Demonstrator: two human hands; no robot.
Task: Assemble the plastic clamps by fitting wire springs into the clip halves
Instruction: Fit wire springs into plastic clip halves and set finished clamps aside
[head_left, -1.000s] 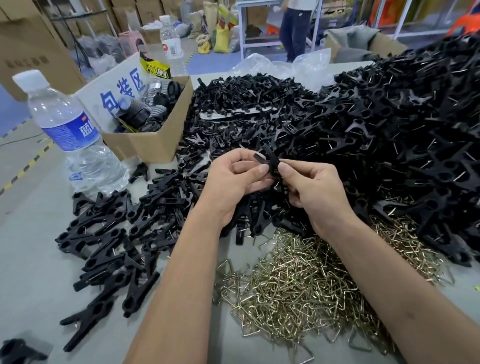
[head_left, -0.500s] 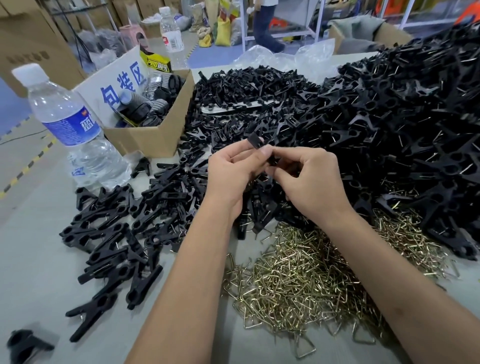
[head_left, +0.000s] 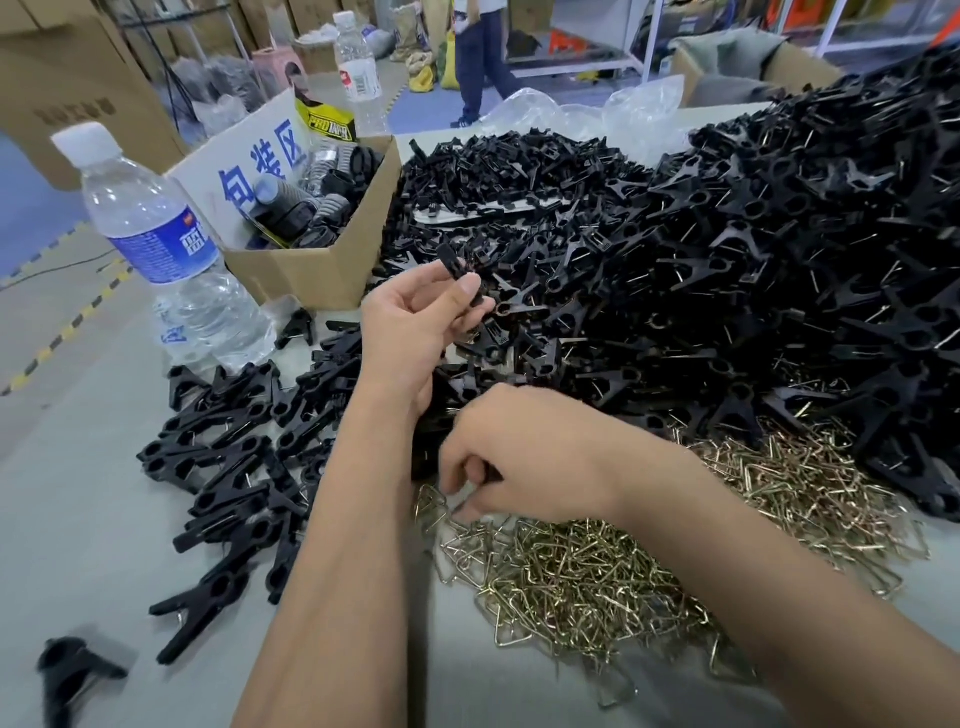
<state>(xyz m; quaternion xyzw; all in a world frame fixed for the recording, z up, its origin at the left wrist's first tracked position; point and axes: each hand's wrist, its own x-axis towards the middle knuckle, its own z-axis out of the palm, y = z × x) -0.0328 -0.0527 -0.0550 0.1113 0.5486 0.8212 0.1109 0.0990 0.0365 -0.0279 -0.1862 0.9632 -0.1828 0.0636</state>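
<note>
My left hand (head_left: 415, 322) holds black clip halves (head_left: 456, 270) pinched between thumb and fingers, raised above the heap. My right hand (head_left: 524, 457) is down at the near edge of the brass wire spring pile (head_left: 597, 571), its fingers curled over a triangular spring (head_left: 432, 506); whether it grips the spring cannot be told. A big heap of black clip halves and clamps (head_left: 727, 270) fills the right and far side of the table. Assembled black clamps (head_left: 234, 467) lie spread at the left.
A water bottle (head_left: 156, 244) stands at the left beside an open cardboard box (head_left: 322, 270) of dark parts. A second bottle (head_left: 358, 78) stands behind it. One clamp (head_left: 72, 670) lies at the near left corner. A person walks in the background.
My right hand left the clip halves and dropped toward me onto the spring pile. My left hand kept the clip halves and stayed raised.
</note>
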